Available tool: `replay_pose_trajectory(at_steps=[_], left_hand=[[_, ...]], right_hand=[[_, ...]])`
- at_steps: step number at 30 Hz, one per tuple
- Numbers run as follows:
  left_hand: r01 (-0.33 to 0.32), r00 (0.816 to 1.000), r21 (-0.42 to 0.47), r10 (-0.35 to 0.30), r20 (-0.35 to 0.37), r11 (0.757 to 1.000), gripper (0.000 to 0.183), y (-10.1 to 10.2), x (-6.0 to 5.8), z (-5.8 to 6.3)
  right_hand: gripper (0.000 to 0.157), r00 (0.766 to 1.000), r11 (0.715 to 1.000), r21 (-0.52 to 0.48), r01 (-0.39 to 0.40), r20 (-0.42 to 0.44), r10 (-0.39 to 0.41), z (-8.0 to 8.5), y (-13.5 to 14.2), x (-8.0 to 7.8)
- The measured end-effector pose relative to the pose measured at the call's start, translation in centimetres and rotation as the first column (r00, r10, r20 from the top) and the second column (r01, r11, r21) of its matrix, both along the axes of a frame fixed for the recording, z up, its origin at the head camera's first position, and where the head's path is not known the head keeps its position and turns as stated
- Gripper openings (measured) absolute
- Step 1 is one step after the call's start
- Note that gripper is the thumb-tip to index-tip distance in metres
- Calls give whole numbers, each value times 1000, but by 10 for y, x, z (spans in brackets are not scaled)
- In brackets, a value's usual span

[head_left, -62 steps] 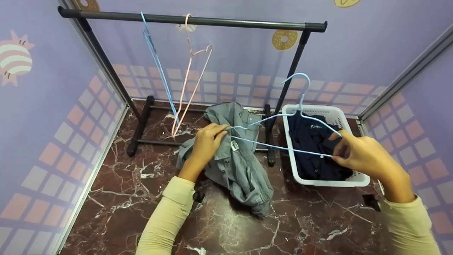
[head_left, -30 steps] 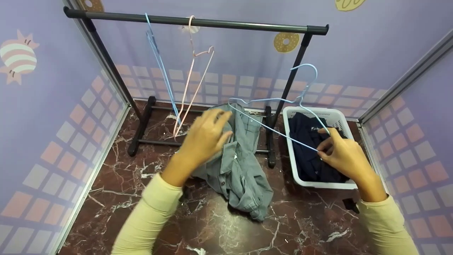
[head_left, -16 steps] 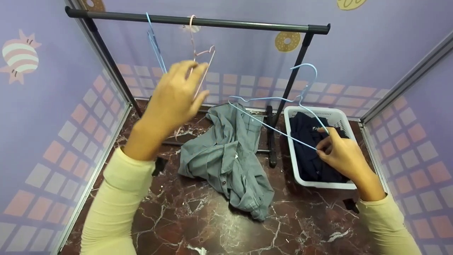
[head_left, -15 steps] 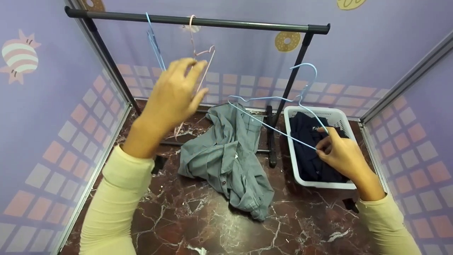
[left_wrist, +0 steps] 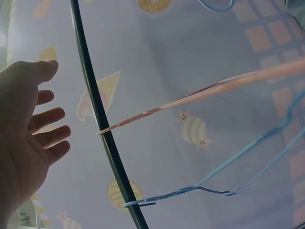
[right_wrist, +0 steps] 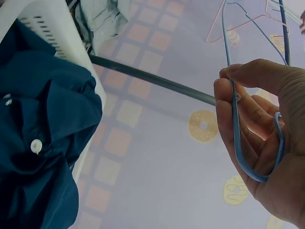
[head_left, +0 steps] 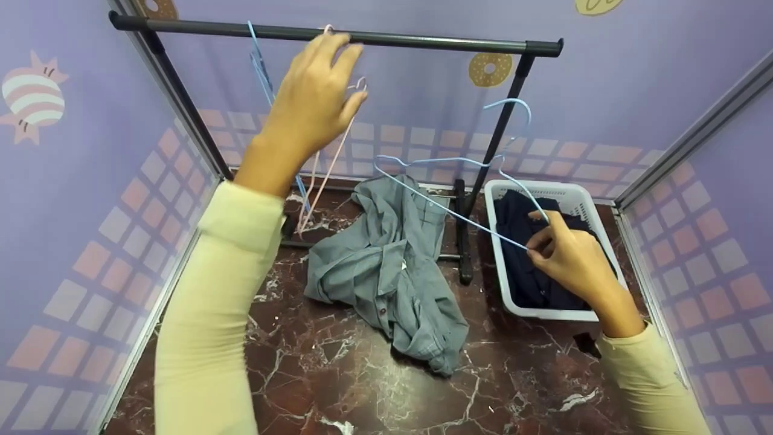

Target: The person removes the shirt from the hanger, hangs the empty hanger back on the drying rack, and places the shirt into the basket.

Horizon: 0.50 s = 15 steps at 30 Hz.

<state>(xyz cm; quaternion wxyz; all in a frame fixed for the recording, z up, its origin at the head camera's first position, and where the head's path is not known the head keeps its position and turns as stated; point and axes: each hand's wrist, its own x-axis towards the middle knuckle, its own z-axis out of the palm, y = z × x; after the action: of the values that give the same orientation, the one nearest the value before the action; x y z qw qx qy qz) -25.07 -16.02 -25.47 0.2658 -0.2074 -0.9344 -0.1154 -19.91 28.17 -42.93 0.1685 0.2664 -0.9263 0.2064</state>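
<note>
My right hand [head_left: 570,254] grips one end of a light blue hanger [head_left: 450,159], thumb and fingers pinching its lower wire. The hanger's hook points up, and its far end reaches over the grey shirt [head_left: 386,266] crumpled on the floor. In the right wrist view the blue wire [right_wrist: 234,119] runs past the thumb and loops through the palm. My left hand [head_left: 317,90] is raised just below the rack's bar, in front of a pink hanger [head_left: 338,151]. The left wrist view shows its fingers [left_wrist: 52,136] spread and holding nothing, apart from the bar.
A black clothes rack [head_left: 423,41] spans the back. Another blue hanger [head_left: 259,66] hangs on its left part. To the right, a white basket [head_left: 501,296] holds dark navy clothing [head_left: 519,241]. Patterned walls close in both sides of the dark marbled floor [head_left: 386,405].
My left hand let go of the blue hanger's end near the shirt and rose up-left to the rack's bar. My right hand, still holding the hanger, shifted left.
</note>
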Motion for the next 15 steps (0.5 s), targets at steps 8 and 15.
replay_pose_trajectory(at_steps=[8, 15], left_hand=[[-28, 999, -20, 28, 15, 999, 48, 21, -35, 17], [-114, 989, 11, 112, 92, 993, 44, 27, -49, 17]], right_hand=[[62, 1000, 1000, 4, 10, 27, -10, 2, -13, 2], [63, 1000, 1000, 11, 2, 31, -2, 1, -16, 3]])
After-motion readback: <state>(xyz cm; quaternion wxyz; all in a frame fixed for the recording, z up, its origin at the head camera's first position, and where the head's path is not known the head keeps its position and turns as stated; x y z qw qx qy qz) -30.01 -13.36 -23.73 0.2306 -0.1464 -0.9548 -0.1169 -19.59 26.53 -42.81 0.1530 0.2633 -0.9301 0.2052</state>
